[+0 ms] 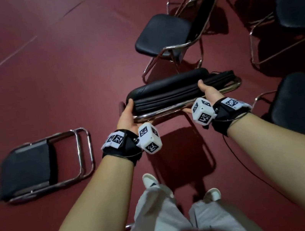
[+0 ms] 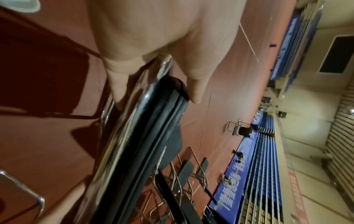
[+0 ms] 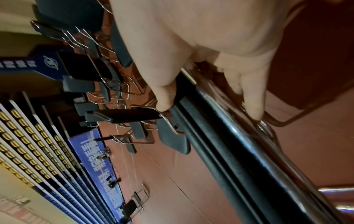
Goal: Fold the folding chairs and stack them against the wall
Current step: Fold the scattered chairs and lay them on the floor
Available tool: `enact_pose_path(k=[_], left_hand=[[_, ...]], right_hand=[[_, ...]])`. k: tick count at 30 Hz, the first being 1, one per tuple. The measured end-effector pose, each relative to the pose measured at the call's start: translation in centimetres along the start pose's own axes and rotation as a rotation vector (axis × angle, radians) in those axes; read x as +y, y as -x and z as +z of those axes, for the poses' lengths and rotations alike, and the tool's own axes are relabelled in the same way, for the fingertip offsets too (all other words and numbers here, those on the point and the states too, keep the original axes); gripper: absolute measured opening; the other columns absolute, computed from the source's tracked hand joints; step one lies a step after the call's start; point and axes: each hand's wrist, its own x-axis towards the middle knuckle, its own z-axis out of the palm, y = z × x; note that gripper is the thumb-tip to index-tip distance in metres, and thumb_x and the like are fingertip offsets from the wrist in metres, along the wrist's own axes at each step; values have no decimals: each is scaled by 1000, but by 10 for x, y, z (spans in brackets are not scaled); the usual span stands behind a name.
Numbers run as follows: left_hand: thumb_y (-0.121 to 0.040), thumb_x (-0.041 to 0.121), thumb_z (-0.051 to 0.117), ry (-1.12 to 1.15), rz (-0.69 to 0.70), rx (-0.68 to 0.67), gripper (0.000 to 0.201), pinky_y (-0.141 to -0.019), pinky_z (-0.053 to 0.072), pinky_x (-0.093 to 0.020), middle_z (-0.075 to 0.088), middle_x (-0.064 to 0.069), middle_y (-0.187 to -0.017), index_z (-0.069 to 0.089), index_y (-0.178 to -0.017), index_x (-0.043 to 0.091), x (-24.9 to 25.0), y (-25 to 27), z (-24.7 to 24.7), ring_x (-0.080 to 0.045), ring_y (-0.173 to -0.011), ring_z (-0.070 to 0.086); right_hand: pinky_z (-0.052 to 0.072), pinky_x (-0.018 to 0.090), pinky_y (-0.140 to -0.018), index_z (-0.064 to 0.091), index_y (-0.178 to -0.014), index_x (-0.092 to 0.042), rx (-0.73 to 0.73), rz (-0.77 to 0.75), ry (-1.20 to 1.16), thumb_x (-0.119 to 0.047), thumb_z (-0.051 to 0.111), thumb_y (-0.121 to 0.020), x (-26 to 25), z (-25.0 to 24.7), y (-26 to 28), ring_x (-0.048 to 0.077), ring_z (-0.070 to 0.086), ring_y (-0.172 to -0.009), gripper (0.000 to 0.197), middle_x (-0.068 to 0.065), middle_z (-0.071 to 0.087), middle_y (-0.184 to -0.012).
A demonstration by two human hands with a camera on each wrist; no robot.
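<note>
I look down on a dark red sports floor (image 1: pixel 57 60). My left hand (image 1: pixel 125 117) and right hand (image 1: pixel 209 93) carry a folded chair (image 1: pixel 179 90) level in front of me, off the floor. Each hand grips one end: thumb on the black padding, fingers (image 2: pixel 118 84) curled under the chrome frame tube. Left of the folded chair in my hands, a second folded chair (image 1: pixel 41 166) lies flat on the floor. Beyond it stands an open chair (image 1: pixel 164 34), with more open chairs (image 1: pixel 299 10) to its right. Only the wrist views show the hall: blue banners (image 2: pixel 235 174) and tiered seating (image 3: pixel 28 136) past the carried chair. No containers are in view.
</note>
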Motion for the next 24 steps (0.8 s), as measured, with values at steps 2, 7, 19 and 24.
enact_pose_path(k=[2,7,19,24], left_hand=[[-83,32,79,40,-33,-1,68,-68,57,-61,61,-22,-131,48,-144,30,-16,3,-24,-44,-104,68],[-86,42,75,24,-94,87,62,-94,53,-56,65,-28,-118,55,-132,5,-63,7,-91,-41,-101,68],[-95,29,65,-147,-195,156,29,-46,58,-41,62,-16,-89,57,-111,6,-138,21,-203,-30,-73,64],[-100,33,57,-123,-217,216,30,-60,53,-43,73,-15,-82,62,-113,6,-184,6,-288,-29,-72,68]], right_hand=[[51,60,-94,56,-131,-9,-16,38,65,-53,71,-83,17,-9,4,39,60,-119,67,14,60,-135],[41,56,-107,61,-122,-7,-47,109,108,-53,75,-77,68,-34,13,33,55,-127,66,10,62,-130],[41,60,-104,48,-139,-17,137,153,65,-44,68,-85,214,-120,16,36,52,-130,63,18,55,-139],[46,55,-100,56,-119,-13,205,280,25,-40,66,-86,322,-172,-6,32,53,-130,44,11,60,-133]])
